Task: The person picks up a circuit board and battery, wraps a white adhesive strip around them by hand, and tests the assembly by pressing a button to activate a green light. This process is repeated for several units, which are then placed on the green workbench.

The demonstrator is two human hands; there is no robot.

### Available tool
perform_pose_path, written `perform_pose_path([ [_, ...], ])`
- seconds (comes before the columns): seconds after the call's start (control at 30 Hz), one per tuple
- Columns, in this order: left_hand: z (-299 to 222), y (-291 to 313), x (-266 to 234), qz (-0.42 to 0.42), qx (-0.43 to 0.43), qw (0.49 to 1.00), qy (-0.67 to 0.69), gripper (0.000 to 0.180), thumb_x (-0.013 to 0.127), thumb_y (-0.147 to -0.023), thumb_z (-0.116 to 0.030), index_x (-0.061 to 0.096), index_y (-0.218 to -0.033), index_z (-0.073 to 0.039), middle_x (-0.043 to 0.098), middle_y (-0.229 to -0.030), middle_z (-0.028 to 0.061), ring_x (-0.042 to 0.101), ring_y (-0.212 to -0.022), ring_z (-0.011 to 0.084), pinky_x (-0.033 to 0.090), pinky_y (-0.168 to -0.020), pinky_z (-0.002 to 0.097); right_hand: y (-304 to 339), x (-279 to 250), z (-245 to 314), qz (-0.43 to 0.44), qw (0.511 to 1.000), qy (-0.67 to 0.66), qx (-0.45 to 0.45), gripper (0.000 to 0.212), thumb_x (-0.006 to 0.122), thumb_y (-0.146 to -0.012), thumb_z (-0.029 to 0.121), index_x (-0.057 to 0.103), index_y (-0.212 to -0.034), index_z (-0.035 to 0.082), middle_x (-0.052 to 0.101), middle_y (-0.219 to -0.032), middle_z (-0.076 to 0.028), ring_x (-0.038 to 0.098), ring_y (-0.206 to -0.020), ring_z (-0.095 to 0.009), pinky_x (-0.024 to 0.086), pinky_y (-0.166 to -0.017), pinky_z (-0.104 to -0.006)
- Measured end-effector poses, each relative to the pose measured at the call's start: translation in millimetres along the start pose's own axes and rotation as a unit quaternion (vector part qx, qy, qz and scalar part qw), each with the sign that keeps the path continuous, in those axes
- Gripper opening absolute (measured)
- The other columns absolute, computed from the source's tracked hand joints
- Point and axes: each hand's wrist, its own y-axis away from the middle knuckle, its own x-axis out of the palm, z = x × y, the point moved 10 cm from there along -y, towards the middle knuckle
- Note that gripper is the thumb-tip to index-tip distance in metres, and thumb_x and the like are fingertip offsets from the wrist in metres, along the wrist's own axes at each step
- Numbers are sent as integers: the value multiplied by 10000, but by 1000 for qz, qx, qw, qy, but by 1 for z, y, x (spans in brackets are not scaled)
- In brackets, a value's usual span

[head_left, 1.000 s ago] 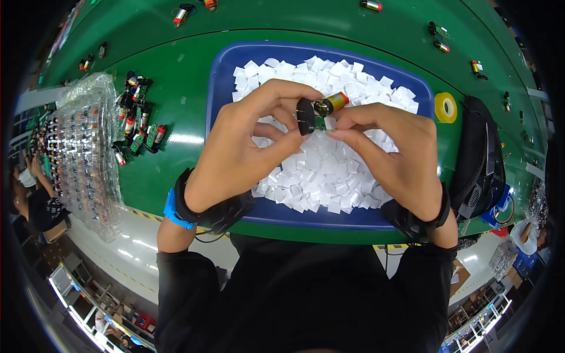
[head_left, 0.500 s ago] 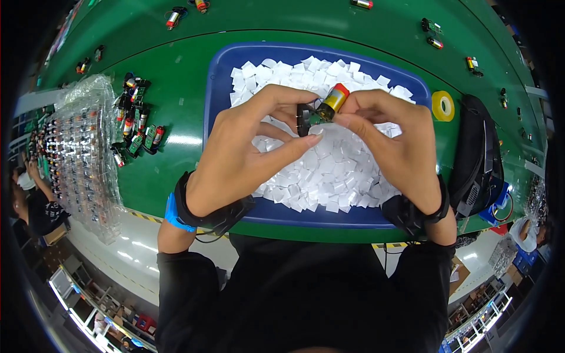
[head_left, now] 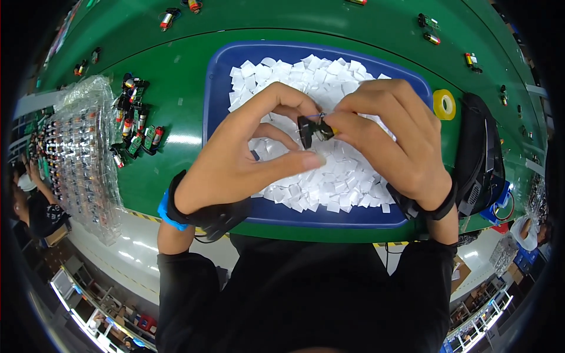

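A small battery cell wired to a black part [head_left: 305, 132] is held over the paper pieces. My right hand [head_left: 400, 138] pinches the yellow cell [head_left: 334, 130] between thumb and fingers and covers most of it. Around the black part curves my left hand [head_left: 241, 147], its thumb and index finger spread apart, the thumb blurred just below the part. Thin wires show near the left index fingertip; whether that finger touches them I cannot tell. Beneath both hands lie many small white paper squares [head_left: 329, 182] in a blue tray [head_left: 216, 76].
Left of the tray lie several batteries with circuit boards [head_left: 136, 120], beside a clear plastic-wrapped stack [head_left: 88, 153]. Yellow tape [head_left: 444, 105] and a black pouch [head_left: 471, 156] sit to the right. More battery assemblies [head_left: 432, 38] dot the green table [head_left: 182, 76]. A person [head_left: 38, 194] is at far left.
My right hand has rolled over the cell, now hiding most of it. The black part has tilted, and my left thumb has dropped away from it.
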Motion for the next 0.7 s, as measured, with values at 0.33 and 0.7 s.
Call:
perform_pose_path([
  [0.33, 19, 0, -3, 17, -66, 989, 130, 126, 633, -981, -137, 608, -1027, -23, 600, -1171, 67, 546, -946, 73, 462, -786, 247, -1, -3, 18, -10, 999, 4, -48, 259, 742, -656, 68, 699, -907, 19, 660, -893, -87, 616, -834, -264, 568, -857, -494],
  [0.7, 38, 0, 13, 81, -116, 966, 218, 201, 584, -984, -195, 637, -1015, -3, 619, -1023, 42, 555, -897, 128, 455, -761, 287, 1, 7, 28, 16, 998, 15, -55, 197, 736, -682, 66, 656, -852, 7, 654, -908, -74, 621, -844, -255, 558, -856, -494],
])
